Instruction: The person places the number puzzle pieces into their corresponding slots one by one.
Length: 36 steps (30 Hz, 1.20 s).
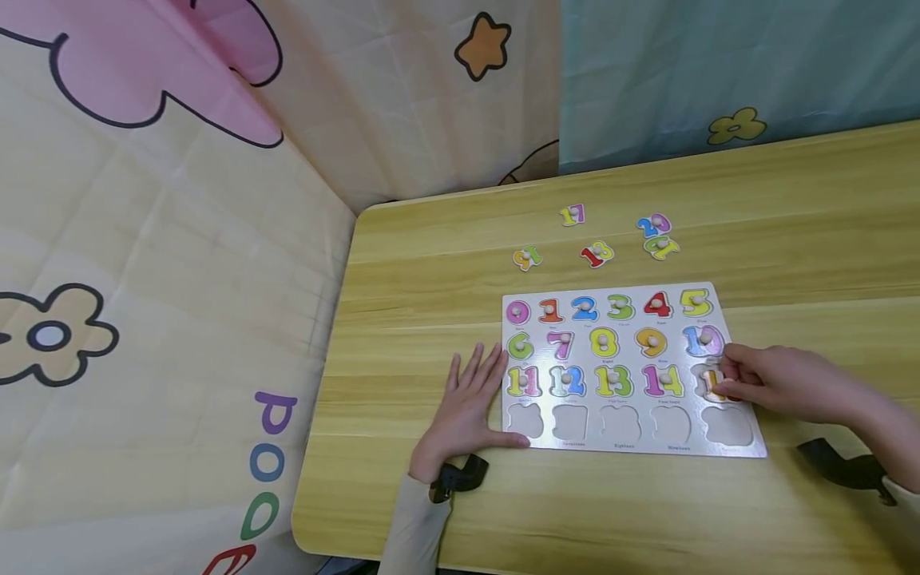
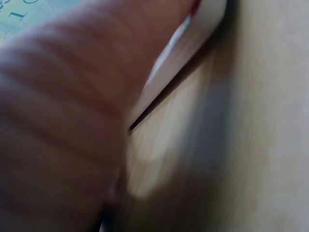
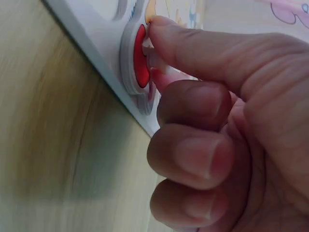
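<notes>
A white number puzzle board lies flat on the wooden table. My left hand rests on the table with straight fingers against the board's left edge, the thumb on its lower left corner. The left wrist view is a blur of that hand beside the board's edge. My right hand pinches the number 15 piece at the right end of the third row. In the right wrist view, thumb and forefinger of the right hand pinch the red-edged number 15 piece on the board.
Loose number pieces lie beyond the board: 17, 16, 18, 20 and 19. The board's bottom row has several vacant slots. Printed fabric sheets hang left and behind; the table's left edge is close.
</notes>
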Available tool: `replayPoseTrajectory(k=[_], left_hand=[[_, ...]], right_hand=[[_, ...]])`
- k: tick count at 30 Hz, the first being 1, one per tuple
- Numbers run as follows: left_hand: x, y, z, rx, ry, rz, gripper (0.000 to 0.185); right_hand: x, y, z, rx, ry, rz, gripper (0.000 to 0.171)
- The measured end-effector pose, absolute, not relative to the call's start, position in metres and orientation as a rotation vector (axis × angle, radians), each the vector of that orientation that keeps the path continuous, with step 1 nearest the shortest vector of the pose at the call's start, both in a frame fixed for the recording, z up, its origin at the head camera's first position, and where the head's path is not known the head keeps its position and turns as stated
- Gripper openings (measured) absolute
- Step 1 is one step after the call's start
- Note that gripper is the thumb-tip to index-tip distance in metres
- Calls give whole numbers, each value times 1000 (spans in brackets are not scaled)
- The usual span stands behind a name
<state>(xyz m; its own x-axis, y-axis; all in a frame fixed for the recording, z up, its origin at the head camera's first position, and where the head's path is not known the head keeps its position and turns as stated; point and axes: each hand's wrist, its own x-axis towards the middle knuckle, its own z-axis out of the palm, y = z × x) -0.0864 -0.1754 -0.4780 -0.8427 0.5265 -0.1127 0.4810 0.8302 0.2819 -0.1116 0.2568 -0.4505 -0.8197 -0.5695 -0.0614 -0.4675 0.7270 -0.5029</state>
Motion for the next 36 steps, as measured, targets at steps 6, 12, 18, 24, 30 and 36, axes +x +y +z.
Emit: replayPoseTrajectory(k=[6, 12, 18, 24, 30, 36], left_hand=[[-87, -175, -478, 786, 2826, 371, 126], [-87, -175, -478, 785, 2827, 373, 127], [-87, -176, -479, 787, 2826, 365, 126], [-87, -176, -479, 788, 2825, 372, 126], [-86, -176, -478, 796, 2833, 368, 126], [-87, -176, -478, 796, 2836, 369, 126]], right_hand=[[-115, 251, -449, -794, 2687, -725, 27], [-117, 247, -445, -682, 2651, -673, 25], [-118, 245, -444, -593, 2610, -668, 25], [-119, 245, -444, -553, 2574, -710, 26], [-118, 246, -447, -495, 2552, -744, 29], [-113, 248, -451, -536, 2615, -774, 27]])
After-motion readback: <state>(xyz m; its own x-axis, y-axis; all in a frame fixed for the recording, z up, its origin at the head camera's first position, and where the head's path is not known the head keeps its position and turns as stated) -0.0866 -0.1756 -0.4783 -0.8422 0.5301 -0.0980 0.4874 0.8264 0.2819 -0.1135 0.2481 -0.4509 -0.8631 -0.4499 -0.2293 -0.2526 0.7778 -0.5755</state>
